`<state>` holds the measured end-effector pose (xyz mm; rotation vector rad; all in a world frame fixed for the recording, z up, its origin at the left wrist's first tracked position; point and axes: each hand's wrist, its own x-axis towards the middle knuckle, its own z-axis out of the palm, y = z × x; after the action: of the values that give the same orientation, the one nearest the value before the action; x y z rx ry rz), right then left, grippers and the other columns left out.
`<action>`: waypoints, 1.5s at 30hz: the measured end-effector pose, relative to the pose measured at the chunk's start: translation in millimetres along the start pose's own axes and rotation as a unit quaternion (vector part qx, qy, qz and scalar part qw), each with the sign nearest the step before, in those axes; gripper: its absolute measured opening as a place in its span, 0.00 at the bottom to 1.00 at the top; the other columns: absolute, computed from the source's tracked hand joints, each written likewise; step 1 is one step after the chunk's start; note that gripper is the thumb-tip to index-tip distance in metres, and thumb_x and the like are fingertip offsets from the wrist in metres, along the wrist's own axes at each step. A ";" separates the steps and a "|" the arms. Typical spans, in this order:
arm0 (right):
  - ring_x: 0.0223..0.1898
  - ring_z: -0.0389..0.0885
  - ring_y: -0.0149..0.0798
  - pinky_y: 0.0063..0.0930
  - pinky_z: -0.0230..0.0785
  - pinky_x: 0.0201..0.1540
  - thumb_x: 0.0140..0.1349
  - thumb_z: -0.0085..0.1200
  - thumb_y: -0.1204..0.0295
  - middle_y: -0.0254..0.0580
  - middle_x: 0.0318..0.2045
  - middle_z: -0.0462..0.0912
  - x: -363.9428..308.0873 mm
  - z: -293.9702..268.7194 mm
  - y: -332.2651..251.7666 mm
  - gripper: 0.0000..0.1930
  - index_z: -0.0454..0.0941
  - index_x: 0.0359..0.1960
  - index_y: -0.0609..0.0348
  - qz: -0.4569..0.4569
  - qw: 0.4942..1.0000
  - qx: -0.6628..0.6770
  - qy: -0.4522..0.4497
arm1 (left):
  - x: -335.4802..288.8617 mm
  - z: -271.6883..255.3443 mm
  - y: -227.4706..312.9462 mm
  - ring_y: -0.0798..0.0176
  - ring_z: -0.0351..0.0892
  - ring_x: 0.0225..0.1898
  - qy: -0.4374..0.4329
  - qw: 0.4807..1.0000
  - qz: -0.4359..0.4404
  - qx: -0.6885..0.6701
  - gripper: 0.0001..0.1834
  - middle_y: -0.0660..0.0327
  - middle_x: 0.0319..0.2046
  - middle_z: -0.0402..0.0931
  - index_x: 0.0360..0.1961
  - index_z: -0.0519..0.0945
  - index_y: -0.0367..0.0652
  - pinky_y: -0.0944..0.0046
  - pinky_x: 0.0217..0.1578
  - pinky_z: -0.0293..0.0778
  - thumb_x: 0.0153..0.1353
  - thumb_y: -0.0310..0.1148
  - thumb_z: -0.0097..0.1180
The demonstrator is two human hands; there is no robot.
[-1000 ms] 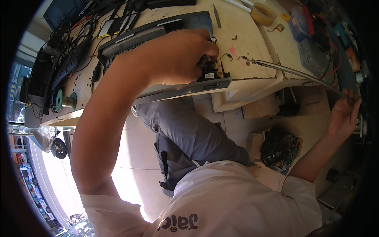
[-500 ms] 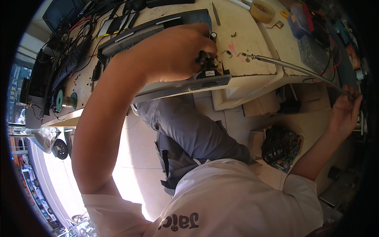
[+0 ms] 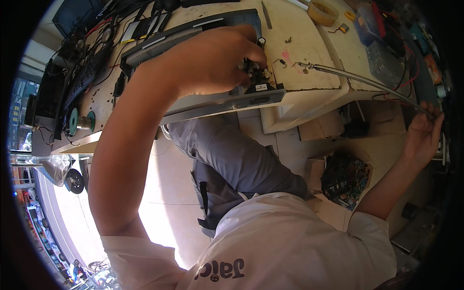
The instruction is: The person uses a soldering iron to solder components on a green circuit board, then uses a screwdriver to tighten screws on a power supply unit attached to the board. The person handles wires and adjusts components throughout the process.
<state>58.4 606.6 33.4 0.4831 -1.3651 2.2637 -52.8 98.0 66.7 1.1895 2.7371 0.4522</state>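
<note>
Left hand (image 3: 232,63) had shifted back from the near rail (image 3: 212,107), baring more circuit board (image 3: 268,77). It curled palm-down over the board; could not tell whether it gripped. Grey chassis (image 3: 179,36) lay at the bench (image 3: 309,48) edge: judged stiff, board fragile, best held by that rail. Right hand (image 3: 421,133), arm outstretched, pinched a metal rod (image 3: 367,87).

Grey casing (image 3: 222,103) partly hidden behind left hand (image 3: 223,59)
</note>
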 end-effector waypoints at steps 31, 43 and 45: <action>0.60 0.78 0.52 0.34 0.82 0.56 0.79 0.44 0.66 0.58 0.57 0.77 -4.0 3.6 1.6 0.16 0.72 0.55 0.70 -0.008 1.000 0.010 -0.008 | -47.4 18.5 56.3 0.49 0.79 0.38 0.124 0.991 0.034 -0.018 0.29 0.55 0.39 0.73 0.49 0.84 0.43 0.54 0.37 0.77 0.42 0.27 0.78; 0.58 0.80 0.50 0.29 0.84 0.52 0.79 0.45 0.66 0.56 0.52 0.81 -6.1 12.1 6.5 0.15 0.75 0.54 0.68 -0.027 0.998 0.010 0.061 | -44.9 51.6 61.8 0.48 0.82 0.40 0.241 0.968 -0.034 -0.069 0.18 0.53 0.40 0.77 0.44 0.84 0.38 0.54 0.38 0.78 0.50 0.18 0.70; 0.58 0.80 0.51 0.29 0.84 0.52 0.79 0.45 0.67 0.57 0.52 0.81 -10.4 10.8 8.6 0.15 0.75 0.53 0.68 -0.027 0.997 0.005 0.077 | -45.2 50.9 63.5 0.48 0.82 0.40 0.238 0.967 -0.038 -0.086 0.18 0.53 0.40 0.77 0.44 0.84 0.37 0.55 0.38 0.78 0.51 0.17 0.69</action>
<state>63.1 591.4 26.6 0.3378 -1.2500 2.2147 33.8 117.3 38.5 1.0373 3.0296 1.0650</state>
